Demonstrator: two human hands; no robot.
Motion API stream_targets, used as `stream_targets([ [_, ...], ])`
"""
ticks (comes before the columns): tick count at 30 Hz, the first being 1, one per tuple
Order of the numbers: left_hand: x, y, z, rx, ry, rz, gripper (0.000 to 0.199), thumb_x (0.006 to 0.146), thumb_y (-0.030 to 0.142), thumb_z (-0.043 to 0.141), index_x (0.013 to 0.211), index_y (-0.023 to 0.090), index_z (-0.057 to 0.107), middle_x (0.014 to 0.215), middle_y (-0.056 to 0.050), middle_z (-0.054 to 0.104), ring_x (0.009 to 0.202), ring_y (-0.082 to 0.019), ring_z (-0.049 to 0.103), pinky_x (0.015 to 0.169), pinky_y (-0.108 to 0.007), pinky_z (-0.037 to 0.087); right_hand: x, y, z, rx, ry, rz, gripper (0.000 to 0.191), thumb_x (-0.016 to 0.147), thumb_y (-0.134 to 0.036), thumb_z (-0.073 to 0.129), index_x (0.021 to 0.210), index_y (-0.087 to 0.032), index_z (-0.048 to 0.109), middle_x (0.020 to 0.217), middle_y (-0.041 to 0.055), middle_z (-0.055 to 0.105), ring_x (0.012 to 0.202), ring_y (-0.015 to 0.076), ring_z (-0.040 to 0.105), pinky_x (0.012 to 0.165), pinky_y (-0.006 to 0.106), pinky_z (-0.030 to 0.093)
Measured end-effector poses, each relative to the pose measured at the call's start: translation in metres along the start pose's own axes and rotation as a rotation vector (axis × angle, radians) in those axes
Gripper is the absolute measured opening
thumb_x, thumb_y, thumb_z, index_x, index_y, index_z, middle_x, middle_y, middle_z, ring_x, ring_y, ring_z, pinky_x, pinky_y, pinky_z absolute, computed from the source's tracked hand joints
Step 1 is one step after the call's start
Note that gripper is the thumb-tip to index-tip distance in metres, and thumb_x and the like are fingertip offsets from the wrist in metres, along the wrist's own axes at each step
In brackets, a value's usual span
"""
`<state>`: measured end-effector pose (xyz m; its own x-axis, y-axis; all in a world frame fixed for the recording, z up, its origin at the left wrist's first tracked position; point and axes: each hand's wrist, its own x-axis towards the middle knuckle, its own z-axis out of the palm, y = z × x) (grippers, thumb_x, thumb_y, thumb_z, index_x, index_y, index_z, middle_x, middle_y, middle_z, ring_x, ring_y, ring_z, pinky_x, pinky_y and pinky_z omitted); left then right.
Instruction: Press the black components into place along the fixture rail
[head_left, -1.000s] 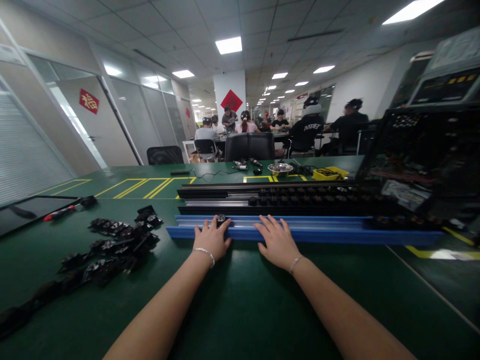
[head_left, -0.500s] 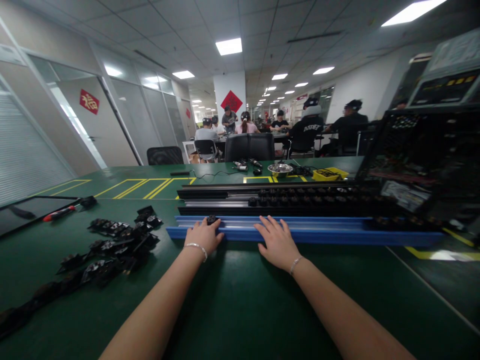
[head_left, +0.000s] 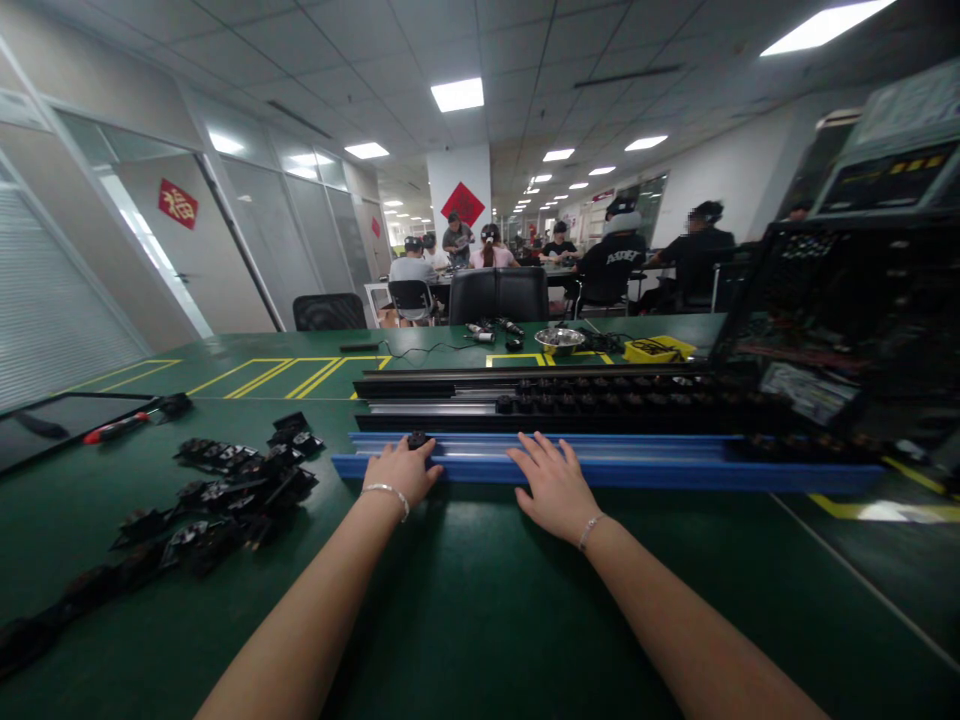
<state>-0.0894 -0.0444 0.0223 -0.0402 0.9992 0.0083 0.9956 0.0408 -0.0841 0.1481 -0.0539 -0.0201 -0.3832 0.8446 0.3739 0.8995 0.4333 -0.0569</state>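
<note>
A long blue channel rail (head_left: 645, 472) lies crosswise on the green table in front of me. Near its left end, my left hand (head_left: 397, 474) is closed around a small black part (head_left: 417, 440), whose top shows between thumb and fingers in the channel. My right hand (head_left: 556, 488) rests on the rail's near edge, fingers spread, with nothing in it. Several black parts (head_left: 795, 445) sit in the rail's right end. Behind it stand black rails (head_left: 420, 420), partly filled with a row of similar black parts (head_left: 585, 402).
To the left is a loose heap of black parts (head_left: 225, 490), with a red-handled screwdriver (head_left: 120, 428) farther off. A metal bowl (head_left: 559, 341) and a yellow tray (head_left: 652, 349) stand at the back. Dark equipment (head_left: 862, 300) rises at the right. Several people sit beyond.
My left hand has shifted slightly left along the blue rail, the small black part moving with it. The right hand stays where it was.
</note>
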Motion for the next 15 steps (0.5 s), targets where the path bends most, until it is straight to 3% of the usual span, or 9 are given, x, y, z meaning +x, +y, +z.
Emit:
stream_targets([
  [15, 0.0015, -0.0069, -0.0034, 0.014, -0.022, -0.024, 0.052, 0.081, 0.052, 0.037, 0.131, 0.038, 0.039, 0.135, -0.01, 0.044, 0.122, -0.032, 0.04, 0.091, -0.048, 0.038, 0.0001, -0.0002, -0.0006, 0.015, -0.005, 0.006, 0.051, 0.075, -0.029, 0.048, 0.126, -0.026, 0.044, 0.141, 0.0058, 0.035, 0.129, 0.0258, 0.026, 0.104, 0.048, 0.012],
])
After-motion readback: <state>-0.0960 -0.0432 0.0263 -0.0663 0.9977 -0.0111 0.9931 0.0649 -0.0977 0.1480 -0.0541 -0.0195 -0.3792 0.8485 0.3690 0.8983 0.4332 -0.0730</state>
